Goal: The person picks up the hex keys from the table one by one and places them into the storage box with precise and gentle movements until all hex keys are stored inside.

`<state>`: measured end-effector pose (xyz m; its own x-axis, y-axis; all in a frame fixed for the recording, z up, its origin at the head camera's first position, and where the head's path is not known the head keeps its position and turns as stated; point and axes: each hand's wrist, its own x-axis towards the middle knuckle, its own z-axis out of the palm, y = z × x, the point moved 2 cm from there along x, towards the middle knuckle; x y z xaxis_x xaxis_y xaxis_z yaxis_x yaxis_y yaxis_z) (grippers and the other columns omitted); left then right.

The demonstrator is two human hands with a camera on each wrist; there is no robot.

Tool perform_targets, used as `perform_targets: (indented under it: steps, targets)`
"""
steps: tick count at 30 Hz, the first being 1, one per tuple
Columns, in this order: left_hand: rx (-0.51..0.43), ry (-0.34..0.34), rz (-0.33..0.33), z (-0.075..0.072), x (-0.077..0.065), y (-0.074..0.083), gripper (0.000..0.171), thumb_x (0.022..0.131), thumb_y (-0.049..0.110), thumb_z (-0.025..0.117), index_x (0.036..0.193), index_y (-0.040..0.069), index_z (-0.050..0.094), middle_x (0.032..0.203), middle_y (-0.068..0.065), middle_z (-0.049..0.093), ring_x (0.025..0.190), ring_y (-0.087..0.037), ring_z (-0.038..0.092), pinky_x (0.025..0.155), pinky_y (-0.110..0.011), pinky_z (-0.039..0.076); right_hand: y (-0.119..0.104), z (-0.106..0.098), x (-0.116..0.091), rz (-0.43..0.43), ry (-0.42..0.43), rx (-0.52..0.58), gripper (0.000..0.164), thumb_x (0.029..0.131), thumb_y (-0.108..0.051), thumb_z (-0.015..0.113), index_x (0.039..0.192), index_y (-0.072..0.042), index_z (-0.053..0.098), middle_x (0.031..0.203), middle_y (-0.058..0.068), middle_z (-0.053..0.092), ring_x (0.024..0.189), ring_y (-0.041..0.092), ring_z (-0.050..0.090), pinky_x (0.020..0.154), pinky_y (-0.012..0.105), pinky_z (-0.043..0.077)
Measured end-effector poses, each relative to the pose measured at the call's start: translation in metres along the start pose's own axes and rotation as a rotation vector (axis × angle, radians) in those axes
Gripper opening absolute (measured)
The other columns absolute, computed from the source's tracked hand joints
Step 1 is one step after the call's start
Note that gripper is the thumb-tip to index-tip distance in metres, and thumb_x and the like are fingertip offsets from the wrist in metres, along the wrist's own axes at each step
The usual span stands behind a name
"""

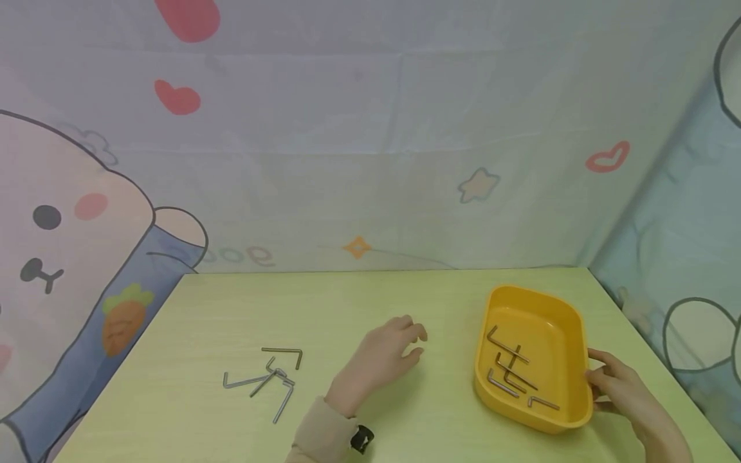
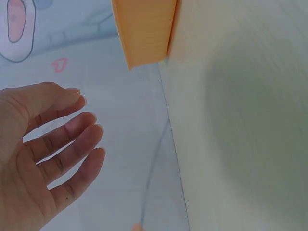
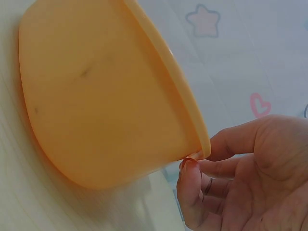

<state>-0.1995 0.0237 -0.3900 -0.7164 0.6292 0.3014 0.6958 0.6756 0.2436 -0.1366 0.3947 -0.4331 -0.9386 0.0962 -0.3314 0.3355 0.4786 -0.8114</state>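
My left hand (image 1: pixel 379 354) hovers over the middle of the table with its fingers loosely bent and nothing between them; the left wrist view shows the same bare palm. To its left lie several L-shaped hex keys, one brassy hex key (image 1: pixel 283 350) a little apart from a crossed group with a silver hex key (image 1: pixel 282 404). At the right, a yellow plastic bin (image 1: pixel 558 321) holds several more hex keys, among them a small hex key (image 1: pixel 544 403). My right hand (image 1: pixel 625 386) pinches the bin's rim at its right side, seen also in the right wrist view.
The pale green table (image 1: pixel 417 292) ends at a printed cloth backdrop (image 1: pixel 324 128) behind. Another cloth side (image 1: pixel 689 212) stands along the right edge. A dark band (image 1: pixel 362 439) sits at the left sleeve.
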Motion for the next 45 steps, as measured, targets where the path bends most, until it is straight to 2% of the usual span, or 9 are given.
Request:
perform_targets:
  steps: [6,11,18,28,38,45]
  targets:
    - [-0.029,0.029,-0.057,-0.004,-0.011,-0.017,0.017,0.09,0.02,0.065,0.107,0.017,0.065,0.095,0.003,0.062,0.089,-0.011,0.062,0.064,-0.017,0.046,-0.001,0.0,0.0,0.004,-0.002,-0.004,0.058,0.102,-0.018,0.036,0.146,0.012,0.011,0.084,-0.001,0.054,0.071,0.007,0.058,0.067,0.027,0.055]
    - [-0.047,0.075,-0.075,-0.009,-0.019,-0.031,0.017,0.089,0.017,0.066,0.105,0.016,0.065,0.092,0.002,0.062,0.088,-0.012,0.063,0.065,-0.02,0.049,-0.001,-0.001,0.0,0.01,-0.007,-0.016,0.059,0.102,-0.018,0.035,0.145,0.013,0.011,0.084,-0.001,0.054,0.071,0.007,0.058,0.067,0.027,0.055]
    - [-0.033,0.132,-0.08,-0.011,-0.032,-0.048,0.017,0.085,0.013,0.069,0.102,0.014,0.064,0.088,0.001,0.061,0.083,-0.013,0.062,0.061,-0.022,0.048,-0.002,-0.001,0.0,0.008,-0.006,-0.016,0.059,0.102,-0.018,0.036,0.145,0.013,0.011,0.084,-0.001,0.054,0.071,0.008,0.058,0.067,0.027,0.055]
    - [-0.034,0.115,-0.177,-0.014,-0.045,-0.07,0.015,0.086,0.014,0.069,0.1,0.016,0.065,0.087,0.003,0.061,0.084,-0.014,0.063,0.063,-0.024,0.048,-0.001,-0.001,0.0,0.005,-0.006,-0.01,0.059,0.102,-0.017,0.036,0.145,0.013,0.01,0.084,-0.001,0.054,0.071,0.008,0.058,0.068,0.027,0.055]
    - [-0.025,0.077,-0.223,-0.02,-0.053,-0.092,0.013,0.086,0.01,0.067,0.097,0.014,0.065,0.085,0.003,0.059,0.083,-0.018,0.063,0.062,-0.025,0.046,0.002,0.0,0.001,-0.006,-0.003,0.01,0.06,0.101,-0.017,0.037,0.146,0.013,0.01,0.084,-0.001,0.054,0.072,0.008,0.058,0.067,0.027,0.055]
    - [-0.013,0.058,-0.231,-0.024,-0.062,-0.106,0.015,0.084,0.006,0.066,0.097,0.013,0.065,0.084,0.004,0.058,0.082,-0.017,0.063,0.062,-0.024,0.046,0.002,-0.001,0.001,-0.004,-0.002,0.004,0.06,0.102,-0.018,0.037,0.146,0.013,0.011,0.085,-0.001,0.055,0.072,0.008,0.058,0.068,0.027,0.055]
